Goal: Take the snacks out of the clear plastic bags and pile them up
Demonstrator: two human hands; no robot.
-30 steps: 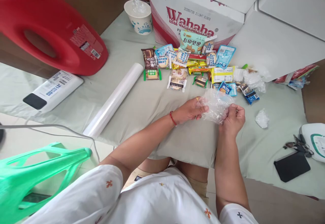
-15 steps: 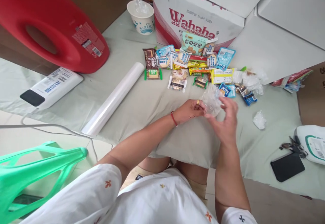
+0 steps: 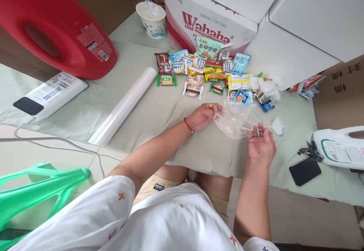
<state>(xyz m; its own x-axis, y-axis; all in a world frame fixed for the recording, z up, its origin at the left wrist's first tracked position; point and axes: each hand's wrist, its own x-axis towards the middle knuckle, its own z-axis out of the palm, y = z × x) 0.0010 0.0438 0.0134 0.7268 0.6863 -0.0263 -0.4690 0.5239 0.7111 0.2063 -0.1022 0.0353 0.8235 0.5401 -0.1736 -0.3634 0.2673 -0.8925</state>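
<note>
A thin clear plastic bag [image 3: 237, 121] is stretched between my hands above the cloth-covered table. My left hand [image 3: 205, 115], wearing a gold ring, pinches its left end. The right end is between the fingers of my right hand [image 3: 261, 141], whose palm faces up. Just beyond the bag lie several small packaged snacks, among them a blue packet [image 3: 241, 97], a biscuit packet [image 3: 193, 87] and a brown cocoa packet [image 3: 163, 63]. A green nut pouch [image 3: 208, 48] leans on the carton behind them.
A white roll [image 3: 123, 106] lies left of my left hand, near a red jug [image 3: 85, 38]. The Wahaha carton [image 3: 184, 19] and a paper cup [image 3: 155, 21] stand behind. Crumpled plastic [image 3: 277, 126], a black wallet-like item [image 3: 305, 170] and a white bottle [image 3: 341, 148] are at right.
My right hand has moved right and turned palm up, away from my left hand. The bag, bunched before, is now spread wide. The view has shifted slightly.
</note>
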